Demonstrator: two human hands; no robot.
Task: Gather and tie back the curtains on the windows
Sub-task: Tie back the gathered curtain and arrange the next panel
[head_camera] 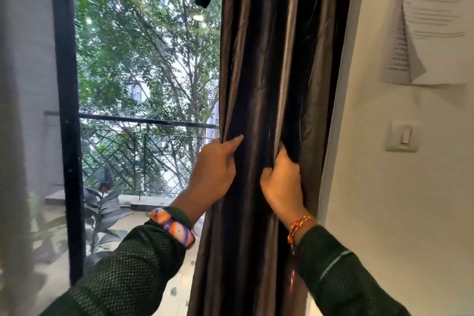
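both hands gripping the dark curtain (269, 59) beside the window frame (68, 110), left hand (214, 169) & right hand (282, 182) curled on folds; shld be bunching tight b4 tying.

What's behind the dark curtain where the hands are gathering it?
Left of the dark curtain, glass shows a balcony railing and trees. Behind its folds nothing shows: fabric covers it. Left hand and right hand grip the folds.
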